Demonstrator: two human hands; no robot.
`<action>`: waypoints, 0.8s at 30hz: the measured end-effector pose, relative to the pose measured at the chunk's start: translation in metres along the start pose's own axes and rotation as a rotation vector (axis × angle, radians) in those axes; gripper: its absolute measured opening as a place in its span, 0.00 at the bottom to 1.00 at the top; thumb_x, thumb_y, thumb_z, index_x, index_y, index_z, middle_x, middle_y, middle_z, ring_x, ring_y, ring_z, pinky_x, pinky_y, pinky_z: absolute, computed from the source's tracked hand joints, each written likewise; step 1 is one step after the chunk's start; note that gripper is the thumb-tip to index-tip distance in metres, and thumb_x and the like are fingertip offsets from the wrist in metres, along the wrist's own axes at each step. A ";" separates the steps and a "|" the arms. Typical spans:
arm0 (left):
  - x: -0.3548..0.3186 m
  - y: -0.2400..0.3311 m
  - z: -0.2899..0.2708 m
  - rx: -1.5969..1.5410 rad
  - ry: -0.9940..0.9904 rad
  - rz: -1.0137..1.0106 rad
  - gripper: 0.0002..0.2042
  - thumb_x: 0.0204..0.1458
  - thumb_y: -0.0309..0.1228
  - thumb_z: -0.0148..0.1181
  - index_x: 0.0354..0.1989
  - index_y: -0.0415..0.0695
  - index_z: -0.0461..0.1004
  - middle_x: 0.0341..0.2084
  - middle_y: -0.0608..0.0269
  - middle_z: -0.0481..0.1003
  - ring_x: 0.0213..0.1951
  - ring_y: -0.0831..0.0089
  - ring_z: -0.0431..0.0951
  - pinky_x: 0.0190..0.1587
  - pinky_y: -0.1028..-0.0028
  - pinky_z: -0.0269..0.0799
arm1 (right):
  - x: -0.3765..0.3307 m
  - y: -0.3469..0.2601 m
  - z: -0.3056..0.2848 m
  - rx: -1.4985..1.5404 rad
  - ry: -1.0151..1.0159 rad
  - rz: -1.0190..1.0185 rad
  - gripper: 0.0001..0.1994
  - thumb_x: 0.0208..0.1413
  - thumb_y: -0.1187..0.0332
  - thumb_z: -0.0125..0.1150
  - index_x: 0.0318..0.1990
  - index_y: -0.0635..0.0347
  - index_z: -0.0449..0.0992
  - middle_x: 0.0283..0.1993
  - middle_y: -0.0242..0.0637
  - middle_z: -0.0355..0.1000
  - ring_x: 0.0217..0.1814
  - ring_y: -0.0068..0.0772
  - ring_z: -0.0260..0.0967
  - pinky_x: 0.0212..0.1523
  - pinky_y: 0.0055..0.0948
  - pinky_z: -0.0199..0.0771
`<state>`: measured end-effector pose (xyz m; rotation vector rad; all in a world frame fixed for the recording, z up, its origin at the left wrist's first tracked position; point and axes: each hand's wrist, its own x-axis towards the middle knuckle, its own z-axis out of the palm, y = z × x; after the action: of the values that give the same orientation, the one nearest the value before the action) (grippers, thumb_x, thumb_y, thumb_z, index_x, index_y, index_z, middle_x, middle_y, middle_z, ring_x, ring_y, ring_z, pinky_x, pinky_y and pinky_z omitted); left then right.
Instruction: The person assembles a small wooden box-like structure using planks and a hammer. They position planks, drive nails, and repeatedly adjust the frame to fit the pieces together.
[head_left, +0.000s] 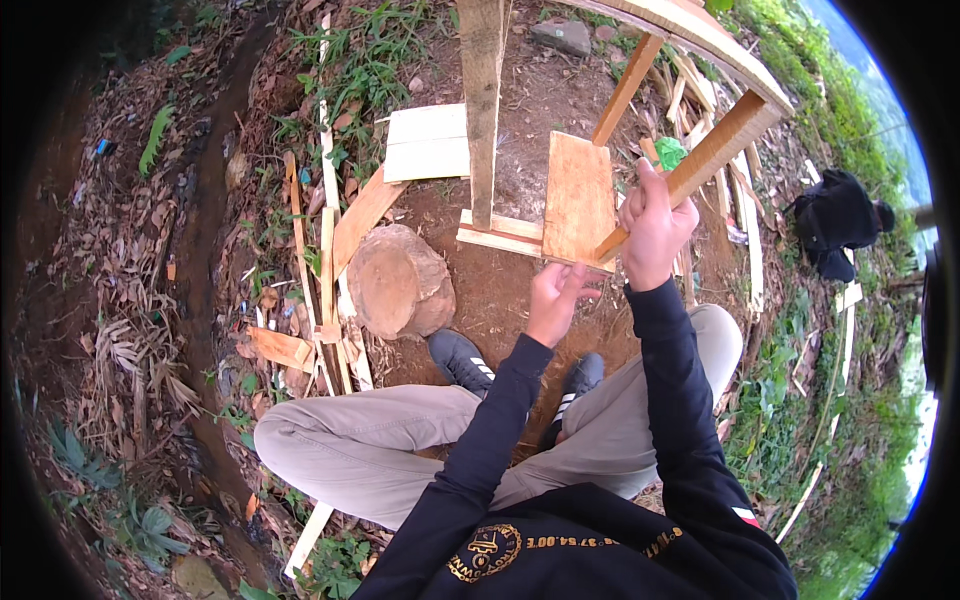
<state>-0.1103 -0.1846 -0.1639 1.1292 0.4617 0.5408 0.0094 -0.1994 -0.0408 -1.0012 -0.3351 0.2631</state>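
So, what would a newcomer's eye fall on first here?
First, the wooden frame at upper centre, with the right hand around one slanting bar and the left hand at its lower edge. Next, the round log stump to its lower left, and the black bag at far right.

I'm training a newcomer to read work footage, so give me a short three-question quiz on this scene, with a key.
1. Which hand grips the nearer slanted wooden bar: A) left, B) right, C) neither?
2. True or false: the black bag lies to the left of the log stump.
3. Fill the gap: the left hand is at the ____ edge of the rectangular board, as the person sees it (near or far).

Key:
1. B: the right hand is wrapped around it.
2. False: the bag lies to the right.
3. near
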 end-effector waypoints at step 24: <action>0.037 -0.057 0.007 -0.319 0.310 0.168 0.08 0.58 0.25 0.49 0.37 0.33 0.72 0.38 0.55 0.75 0.45 0.68 0.77 0.50 0.67 0.73 | -0.012 0.007 -0.014 0.054 -0.352 0.269 0.18 0.58 0.78 0.55 0.18 0.54 0.58 0.11 0.22 0.51 0.09 0.13 0.44 0.11 0.20 0.41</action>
<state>-0.0668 -0.1854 -0.2174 0.7829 0.5276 0.9109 0.0036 -0.2108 -0.0549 -0.9455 -0.5094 0.6934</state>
